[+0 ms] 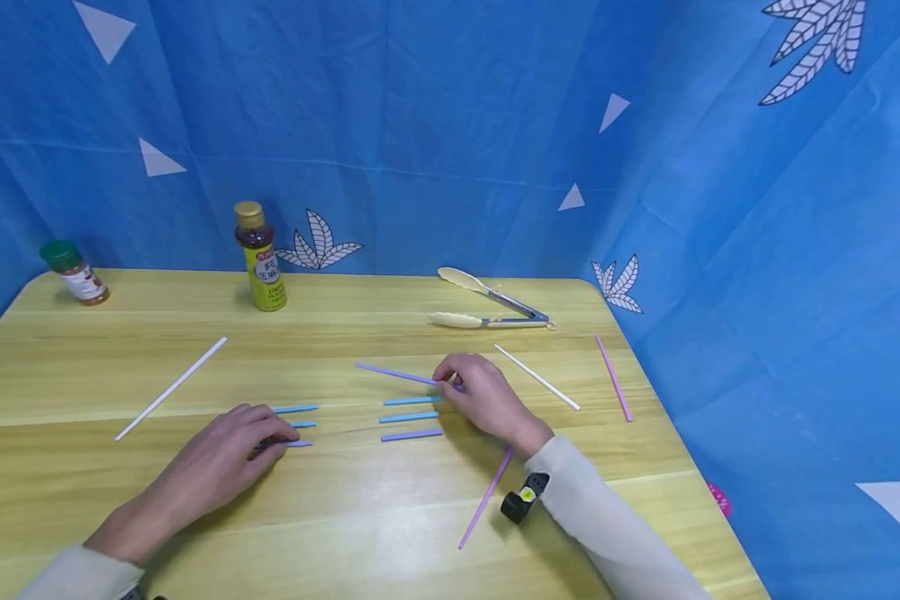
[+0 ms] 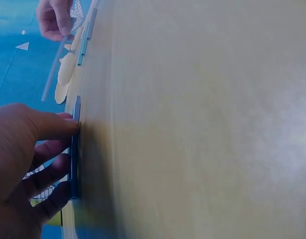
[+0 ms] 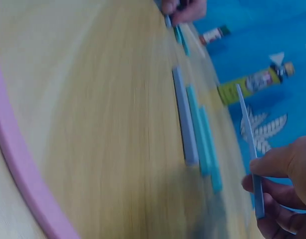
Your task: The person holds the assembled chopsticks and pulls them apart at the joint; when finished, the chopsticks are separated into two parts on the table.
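My right hand (image 1: 487, 400) pinches a thin purple stick (image 1: 393, 372) between thumb and fingers. In the right wrist view this stick (image 3: 247, 129) is raised off the table. Just in front of that hand lie two short blue sticks (image 1: 408, 417) and a short purple stick (image 1: 411, 435), roughly parallel. At the left, a matching row has two blue sticks (image 1: 297, 409) and a purple stick (image 1: 300, 443), partly covered by my left hand (image 1: 228, 450). The left thumb and fingers grip the nearest stick (image 2: 76, 149) of that row, which lies at the table surface.
White sticks lie at left (image 1: 171, 388) and right (image 1: 537, 377). One pink stick (image 1: 486, 498) passes under the right wrist; another pink stick (image 1: 614, 379) is by the right edge. Tongs (image 1: 517, 310), a yellow-labelled bottle (image 1: 264, 262) and a green-capped jar (image 1: 77, 273) stand or lie along the back.
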`<state>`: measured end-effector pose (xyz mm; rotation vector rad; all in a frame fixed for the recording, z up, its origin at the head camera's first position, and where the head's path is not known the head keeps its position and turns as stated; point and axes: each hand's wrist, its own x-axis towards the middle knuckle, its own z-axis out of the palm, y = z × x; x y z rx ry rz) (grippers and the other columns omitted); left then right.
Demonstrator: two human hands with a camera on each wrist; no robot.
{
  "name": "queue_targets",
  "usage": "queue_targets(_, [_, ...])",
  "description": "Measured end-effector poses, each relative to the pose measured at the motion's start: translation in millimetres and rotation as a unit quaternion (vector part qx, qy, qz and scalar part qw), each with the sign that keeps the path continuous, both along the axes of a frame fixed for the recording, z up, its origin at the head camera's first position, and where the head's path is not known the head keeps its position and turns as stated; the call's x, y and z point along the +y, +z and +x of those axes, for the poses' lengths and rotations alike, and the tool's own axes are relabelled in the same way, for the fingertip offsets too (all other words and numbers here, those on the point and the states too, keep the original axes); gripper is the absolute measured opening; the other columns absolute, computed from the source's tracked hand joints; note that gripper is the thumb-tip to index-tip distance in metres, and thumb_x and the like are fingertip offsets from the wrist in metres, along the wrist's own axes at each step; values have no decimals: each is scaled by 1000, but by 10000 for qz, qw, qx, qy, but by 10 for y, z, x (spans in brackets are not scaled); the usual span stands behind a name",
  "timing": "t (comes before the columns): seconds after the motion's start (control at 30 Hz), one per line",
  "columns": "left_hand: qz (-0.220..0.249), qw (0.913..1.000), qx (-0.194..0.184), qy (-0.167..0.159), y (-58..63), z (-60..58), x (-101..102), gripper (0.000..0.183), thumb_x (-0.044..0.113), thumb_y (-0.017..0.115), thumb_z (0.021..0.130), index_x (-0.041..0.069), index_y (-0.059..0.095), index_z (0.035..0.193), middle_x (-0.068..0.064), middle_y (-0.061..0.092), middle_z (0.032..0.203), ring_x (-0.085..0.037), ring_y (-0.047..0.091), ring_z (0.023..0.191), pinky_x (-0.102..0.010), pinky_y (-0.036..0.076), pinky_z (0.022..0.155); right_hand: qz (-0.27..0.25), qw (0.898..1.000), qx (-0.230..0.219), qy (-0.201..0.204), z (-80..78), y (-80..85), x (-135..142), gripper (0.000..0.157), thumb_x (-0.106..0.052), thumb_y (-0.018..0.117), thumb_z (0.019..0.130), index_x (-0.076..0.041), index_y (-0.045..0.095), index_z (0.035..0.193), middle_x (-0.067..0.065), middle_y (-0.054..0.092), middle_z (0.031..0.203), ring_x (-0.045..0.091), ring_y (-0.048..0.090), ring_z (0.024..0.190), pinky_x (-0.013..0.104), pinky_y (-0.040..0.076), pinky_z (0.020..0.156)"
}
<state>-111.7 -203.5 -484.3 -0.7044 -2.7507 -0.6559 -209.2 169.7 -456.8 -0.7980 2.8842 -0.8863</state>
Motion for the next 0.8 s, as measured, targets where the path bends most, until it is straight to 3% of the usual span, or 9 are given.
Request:
queue_targets(0.27, [228,9992,-90,303,124,-35,-11,16,14,83,97,26,81,108,17,71,102,-12,66,97,-43,57,82,108,9959,310,846,277,90,-216,6,-13,74,105,-13,77,110,-3,78,105,17,66,96,29,55,85])
queue_targets(0.4, [411,9982,-194,381,220,-52,37,13,16,76,103,23,81,112,14,73,106,-15,70,102,-47,59,89,152,9919,399,1199,411,103,-322,6,-15,75,105,-13,76,110,-3,77,105,16,64,95,27,54,84])
queue_targets(0.6, [684,9954,-620,241,339,-20,214,16,24,64,112,22,80,115,14,74,111,-12,70,107,-48,59,94,202,9857,511,1592,548,136,-455,7,-16,75,105,-14,77,112,-5,77,105,13,64,98,23,53,86])
queue_targets(0.8, [979,9922,-766,-71,309,27,399,12,31,66,111,30,78,111,21,69,104,2,62,89,-30,57,79,-16,9834,648,1693,616,126,-541,9,-14,76,103,-14,77,112,-5,76,103,16,67,98,21,52,86])
